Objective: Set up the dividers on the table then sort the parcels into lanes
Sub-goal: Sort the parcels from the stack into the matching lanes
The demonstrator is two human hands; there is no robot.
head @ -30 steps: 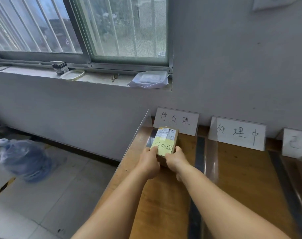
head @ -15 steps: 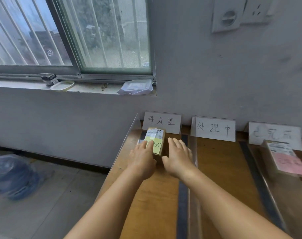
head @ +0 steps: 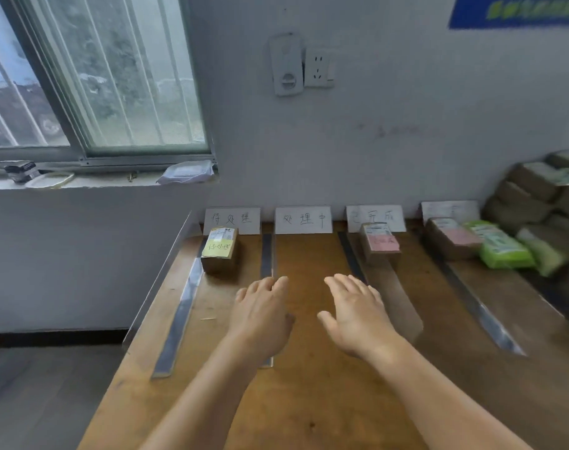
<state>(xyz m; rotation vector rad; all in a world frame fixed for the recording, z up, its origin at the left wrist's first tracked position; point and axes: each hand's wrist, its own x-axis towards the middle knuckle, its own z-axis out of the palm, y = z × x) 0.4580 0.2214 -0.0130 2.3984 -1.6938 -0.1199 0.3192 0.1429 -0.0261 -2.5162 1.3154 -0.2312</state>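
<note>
A small brown parcel with a yellow note [head: 220, 248] stands in the leftmost lane, just below its white label card [head: 233, 219]. Clear dividers [head: 267, 254] on dark strips split the wooden table [head: 309, 401] into lanes. The middle lane under the second label card [head: 303, 219] holds nothing. A parcel with a pink note [head: 379, 243] sits in the third lane. My left hand [head: 263, 315] and my right hand [head: 358, 315] hover above the table with straight fingers and hold nothing.
Further right lie another pink-noted parcel [head: 452, 237], green packets [head: 500, 248] and a stack of brown parcels [head: 536, 196] against the wall. The table's left edge drops to the floor. A window sill [head: 81, 181] carries small items.
Both hands have let go of the yellow-noted parcel and drawn back toward me. The view has swung right, which brings the other lanes and the parcel stack into sight.
</note>
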